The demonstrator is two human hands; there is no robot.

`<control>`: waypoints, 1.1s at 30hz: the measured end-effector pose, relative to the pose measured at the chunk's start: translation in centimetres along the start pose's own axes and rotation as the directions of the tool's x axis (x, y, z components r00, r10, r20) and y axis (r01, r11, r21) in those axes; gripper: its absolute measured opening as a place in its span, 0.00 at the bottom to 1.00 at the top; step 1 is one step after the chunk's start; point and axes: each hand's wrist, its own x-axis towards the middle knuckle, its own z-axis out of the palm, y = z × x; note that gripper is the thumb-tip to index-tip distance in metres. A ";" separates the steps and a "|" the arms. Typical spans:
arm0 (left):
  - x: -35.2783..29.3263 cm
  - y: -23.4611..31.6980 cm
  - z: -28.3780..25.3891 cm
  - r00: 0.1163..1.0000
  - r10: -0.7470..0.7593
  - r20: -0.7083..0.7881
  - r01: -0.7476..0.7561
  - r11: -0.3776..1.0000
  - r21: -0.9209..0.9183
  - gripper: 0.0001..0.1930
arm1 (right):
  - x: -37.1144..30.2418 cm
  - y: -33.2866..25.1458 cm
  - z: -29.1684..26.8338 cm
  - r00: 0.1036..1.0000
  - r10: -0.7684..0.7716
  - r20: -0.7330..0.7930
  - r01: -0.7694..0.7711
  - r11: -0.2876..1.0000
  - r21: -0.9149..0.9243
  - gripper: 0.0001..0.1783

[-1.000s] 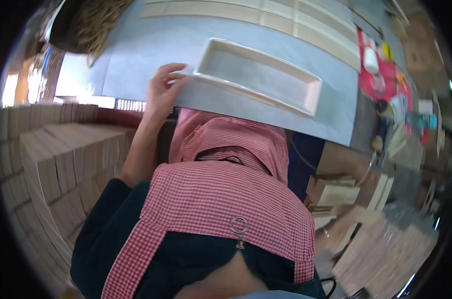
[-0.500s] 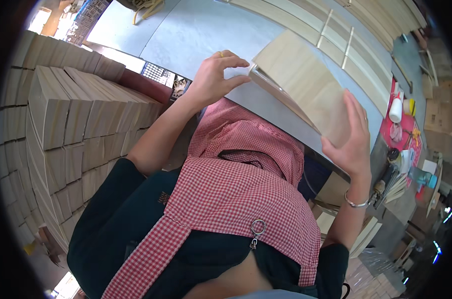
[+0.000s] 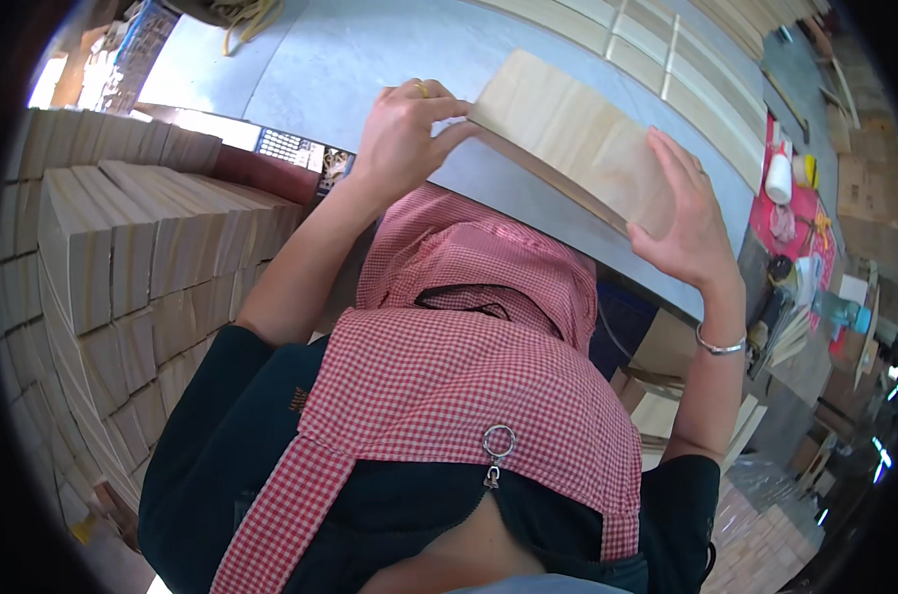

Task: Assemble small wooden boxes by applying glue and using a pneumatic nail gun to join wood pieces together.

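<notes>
A pale rectangular wooden board (image 3: 573,129) is held at a slant over the light grey tabletop (image 3: 370,49), its broad grained face up. A long side edge shows toward me; whether it is one solid piece or a hollow one I cannot tell. My left hand (image 3: 404,139) pinches its left near corner between thumb and fingers. At the right end my right hand (image 3: 689,213) grips it, fingers along the far side and thumb at the near corner.
Tall stacks of wooden blocks (image 3: 122,238) stand at my left. Long wooden strips (image 3: 706,119) lie along the table's far right side. Farther right are a white bottle (image 3: 779,178) and a yellow tape roll (image 3: 803,171) on a red surface. Yellow straps (image 3: 251,20) lie at the far left.
The gap and shiny strip seen along the board's near edge no longer show; the edge now looks closed. Both hands keep their hold, and the whole view has shifted slightly.
</notes>
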 end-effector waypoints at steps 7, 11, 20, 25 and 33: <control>0.1 0.5 -0.3 0.999 0.037 0.016 -0.039 0.995 0.094 0.11 | 0.1 0.4 1.0 1.000 0.006 0.024 -0.005 0.998 -0.058 0.48; 0.1 0.5 -0.4 0.999 0.041 0.027 -0.044 0.993 0.109 0.11 | 0.2 0.8 1.4 0.999 0.000 0.039 0.003 0.995 -0.098 0.48; 0.1 0.5 -0.4 0.998 0.029 0.053 -0.035 0.993 0.109 0.10 | 0.6 0.8 2.0 0.993 0.096 0.067 -0.090 0.991 -0.094 0.49; 0.4 1.1 -0.5 0.998 -0.003 0.067 0.000 0.999 0.052 0.10 | -1.4 0.7 1.8 0.991 0.025 -0.130 -0.057 0.968 -0.243 0.46; 0.8 0.9 -0.7 0.994 -0.038 0.098 0.038 0.999 -0.003 0.09 | -11.7 0.0 3.9 0.729 0.558 -0.397 -0.458 0.828 0.322 0.09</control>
